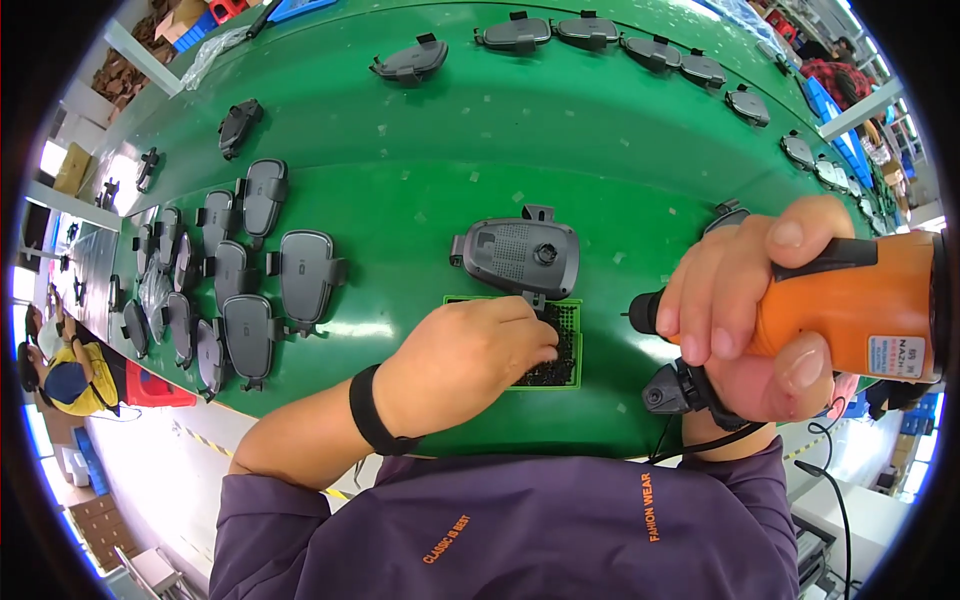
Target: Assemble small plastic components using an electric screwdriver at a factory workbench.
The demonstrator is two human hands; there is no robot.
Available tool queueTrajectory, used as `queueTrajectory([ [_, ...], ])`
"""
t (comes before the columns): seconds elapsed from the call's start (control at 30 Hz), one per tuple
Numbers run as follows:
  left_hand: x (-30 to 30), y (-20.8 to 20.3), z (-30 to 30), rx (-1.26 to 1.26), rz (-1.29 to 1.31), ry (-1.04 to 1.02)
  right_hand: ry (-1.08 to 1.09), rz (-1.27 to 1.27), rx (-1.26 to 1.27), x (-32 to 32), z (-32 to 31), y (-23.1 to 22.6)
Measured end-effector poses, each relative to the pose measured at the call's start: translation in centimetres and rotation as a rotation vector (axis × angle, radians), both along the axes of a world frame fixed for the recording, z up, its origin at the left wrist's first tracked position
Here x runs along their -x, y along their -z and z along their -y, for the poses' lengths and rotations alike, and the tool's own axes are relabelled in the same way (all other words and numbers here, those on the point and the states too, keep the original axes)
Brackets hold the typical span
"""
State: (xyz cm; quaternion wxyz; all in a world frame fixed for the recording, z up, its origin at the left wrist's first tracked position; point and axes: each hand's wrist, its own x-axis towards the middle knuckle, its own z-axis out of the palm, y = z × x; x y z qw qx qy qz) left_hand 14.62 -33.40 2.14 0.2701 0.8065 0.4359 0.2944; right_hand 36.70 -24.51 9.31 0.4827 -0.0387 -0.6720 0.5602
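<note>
My right hand [745, 310] grips an orange electric screwdriver [850, 305] with a black tip pointing left. My left hand [470, 360] rests on a small green tray [574, 340] holding several black screws, its fingertips pinched together in the screws; what they hold is hidden. Just beyond the tray lies a grey phone-holder part [520, 250], back side up, on the green conveyor belt [560, 150]. A black band circles my left wrist.
A cluster of several grey holder parts [250, 290] lies at the left of the belt. More grey parts [600, 40] run along the far edge. Another black part [668, 388] sits under my right hand. A person in yellow [70, 380] works at far left.
</note>
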Motion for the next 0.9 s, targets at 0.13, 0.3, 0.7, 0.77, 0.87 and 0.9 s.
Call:
queueTrajectory([
  [0.13,0.4,0.7,0.0,0.053,0.224,-0.103,-0.075,0.013,0.02,0.7,-0.1,0.1],
  [0.3,0.1,0.7,-0.5,0.127,0.308,-0.076,-0.128,-0.009,0.078,1.0,0.8,0.1],
  [0.7,-0.4,0.1,0.2,0.17,0.471,-0.227,-0.171,-0.036,0.044,1.4,0.5,-0.2],
  [0.77,-0.3,0.4,0.2,0.073,0.403,-0.181,-0.164,-0.049,0.026,1.2,0.8,-0.3],
  [0.87,0.1,0.6,0.6,-0.008,0.36,-0.167,-0.189,-0.084,0.004,1.5,1.1,0.0],
  [0.9,0.0,0.6,1.0,0.009,0.363,-0.161,-0.162,-0.084,0.046,1.4,1.7,0.0],
])
